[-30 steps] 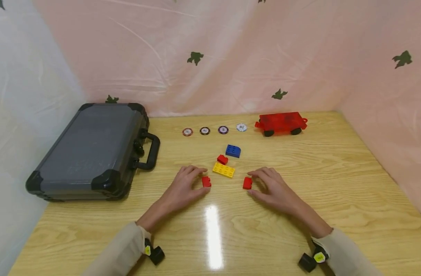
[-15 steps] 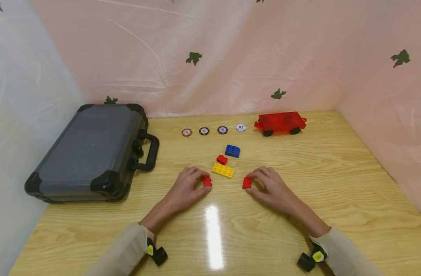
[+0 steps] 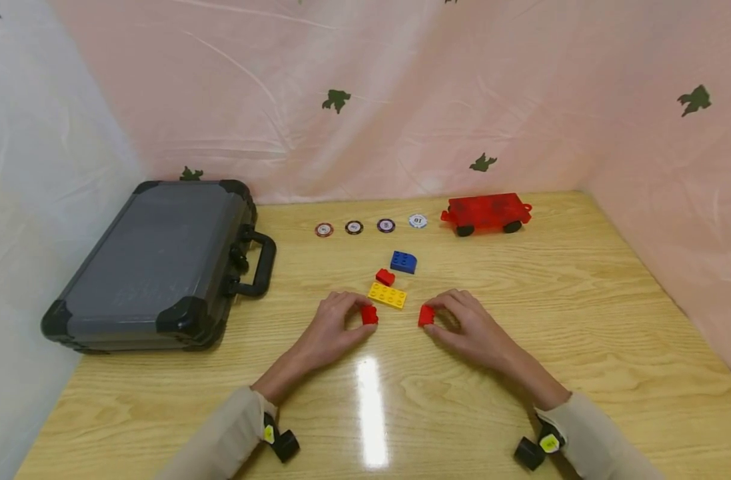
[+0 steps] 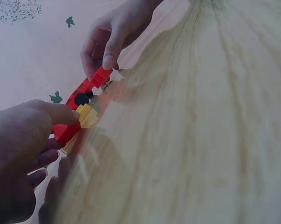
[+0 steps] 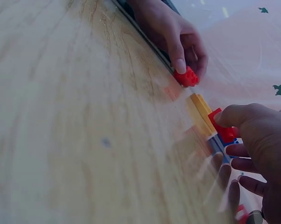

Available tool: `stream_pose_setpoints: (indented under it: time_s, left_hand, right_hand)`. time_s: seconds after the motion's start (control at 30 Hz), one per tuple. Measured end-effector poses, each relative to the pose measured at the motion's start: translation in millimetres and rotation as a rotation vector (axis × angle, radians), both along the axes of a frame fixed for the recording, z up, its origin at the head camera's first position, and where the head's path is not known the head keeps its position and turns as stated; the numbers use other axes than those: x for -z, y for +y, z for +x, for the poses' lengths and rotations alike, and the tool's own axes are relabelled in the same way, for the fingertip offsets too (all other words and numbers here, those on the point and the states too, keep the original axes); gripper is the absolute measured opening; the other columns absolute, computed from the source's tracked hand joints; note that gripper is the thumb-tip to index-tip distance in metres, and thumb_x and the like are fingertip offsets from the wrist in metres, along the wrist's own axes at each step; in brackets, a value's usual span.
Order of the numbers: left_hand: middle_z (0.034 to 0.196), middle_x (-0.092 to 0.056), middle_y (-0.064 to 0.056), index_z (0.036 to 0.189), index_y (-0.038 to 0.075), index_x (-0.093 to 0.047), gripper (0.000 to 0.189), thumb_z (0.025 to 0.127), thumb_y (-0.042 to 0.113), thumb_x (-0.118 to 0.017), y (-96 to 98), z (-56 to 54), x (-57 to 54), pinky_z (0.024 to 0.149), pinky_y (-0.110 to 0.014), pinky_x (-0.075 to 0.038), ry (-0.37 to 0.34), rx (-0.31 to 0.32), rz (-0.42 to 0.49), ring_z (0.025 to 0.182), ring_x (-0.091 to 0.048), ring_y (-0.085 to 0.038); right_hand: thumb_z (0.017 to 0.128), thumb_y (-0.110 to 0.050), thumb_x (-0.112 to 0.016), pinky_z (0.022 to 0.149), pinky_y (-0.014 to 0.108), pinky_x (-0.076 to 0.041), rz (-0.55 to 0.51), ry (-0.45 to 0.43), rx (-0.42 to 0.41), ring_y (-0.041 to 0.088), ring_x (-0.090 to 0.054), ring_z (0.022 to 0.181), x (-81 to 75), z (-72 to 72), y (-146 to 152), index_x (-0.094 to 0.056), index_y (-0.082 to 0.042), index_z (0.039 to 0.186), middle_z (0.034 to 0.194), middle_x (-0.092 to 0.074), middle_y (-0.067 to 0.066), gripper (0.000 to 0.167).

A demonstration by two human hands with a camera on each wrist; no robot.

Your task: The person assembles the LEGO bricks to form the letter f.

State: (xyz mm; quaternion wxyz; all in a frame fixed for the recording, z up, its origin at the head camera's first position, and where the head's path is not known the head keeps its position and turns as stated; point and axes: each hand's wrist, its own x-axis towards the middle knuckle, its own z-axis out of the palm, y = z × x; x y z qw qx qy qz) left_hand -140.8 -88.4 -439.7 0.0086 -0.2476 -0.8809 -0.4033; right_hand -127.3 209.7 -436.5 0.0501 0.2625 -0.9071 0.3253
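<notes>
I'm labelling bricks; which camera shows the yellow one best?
Head view: the yellow brick shows whole from above, studs visible. In the left wrist view, the red brick in the left hand partly hides it; the right wrist view shows mainly its side.

Pink cloth (image 3: pixel 413 120) behind wooden table (image 3: pixel 587 300)

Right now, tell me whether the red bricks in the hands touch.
Apart. The head view plainly shows bare table between the left red brick, pinched by the left hand, and the right red brick, pinched by the right hand.
</notes>
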Motion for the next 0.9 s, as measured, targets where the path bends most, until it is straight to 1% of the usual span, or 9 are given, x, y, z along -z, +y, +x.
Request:
stream_pose_setpoints:
  time_s: [0.1, 0.2, 0.33, 0.53, 0.73, 0.9]
  left_hand:
    - [0.119, -0.069, -0.004, 0.12, 0.008, -0.069, 0.036, 0.09, 0.022, -0.082, 1.4, 0.2, -0.3, 0.103, -0.051, -0.035, -0.015, -0.001, 0.022, 0.113, -0.055, -0.024]
    - [0.118, -0.07, -0.003, 0.12, 0.009, -0.069, 0.035, 0.09, 0.023, -0.083, 2.4, 0.1, 0.2, 0.102, -0.051, -0.035, -0.011, 0.003, 0.023, 0.112, -0.055, -0.024]
    - [0.117, -0.069, -0.002, 0.119, 0.01, -0.07, 0.035, 0.089, 0.023, -0.083, 2.5, 0.2, 0.0, 0.099, -0.05, -0.035, 0.001, 0.016, -0.006, 0.112, -0.054, -0.024]
    - [0.119, -0.066, -0.003, 0.119, 0.011, -0.07, 0.034, 0.089, 0.022, -0.083, 2.1, -0.2, -0.3, 0.097, -0.048, -0.035, -0.017, 0.028, -0.039, 0.114, -0.052, -0.025]
    - [0.119, -0.066, -0.002, 0.117, 0.012, -0.071, 0.033, 0.089, 0.024, -0.083, 1.9, -1.3, -0.7, 0.094, -0.046, -0.034, -0.024, 0.025, -0.054, 0.11, -0.052, -0.024]
    - [0.118, -0.066, 0.0, 0.117, 0.012, -0.071, 0.034, 0.089, 0.026, -0.083, 1.1, -3.2, -0.2, 0.093, -0.045, -0.035, -0.028, 0.023, -0.071, 0.109, -0.052, -0.023]
  right_hand:
    - [0.094, -0.022, -0.079, 0.098, 0.051, -0.048, -0.013, -0.019, -0.007, 0.024, -0.058, 0.114, -0.9, -0.3, -0.9, -0.068, -0.01, 0.123, 0.121, -0.066, 0.003, 0.033]
    - [0.095, -0.021, -0.078, 0.099, 0.051, -0.048, -0.023, -0.034, -0.013, 0.024, -0.059, 0.116, -1.7, -0.8, -1.8, -0.067, -0.011, 0.124, 0.122, -0.066, 0.003, 0.033]
    - [0.095, -0.021, -0.077, 0.1, 0.051, -0.048, -0.03, -0.043, -0.015, 0.025, -0.06, 0.116, -3.4, -1.2, -3.0, -0.067, -0.01, 0.125, 0.123, -0.066, 0.003, 0.033]
    - [0.093, -0.017, -0.079, 0.097, 0.049, -0.051, -0.028, -0.04, -0.024, 0.024, -0.062, 0.114, -5.0, -0.6, -4.8, -0.067, -0.007, 0.126, 0.121, -0.068, 0.004, 0.036]
    - [0.091, -0.013, -0.081, 0.093, 0.047, -0.054, -0.038, -0.034, -0.047, 0.024, -0.064, 0.11, -8.7, 0.7, -7.4, -0.067, -0.003, 0.126, 0.12, -0.069, 0.006, 0.038]
    - [0.091, -0.012, -0.081, 0.089, 0.045, -0.055, -0.047, -0.021, -0.076, 0.021, -0.064, 0.106, -11.0, 0.3, -11.1, -0.068, -0.004, 0.126, 0.119, -0.069, 0.006, 0.039]
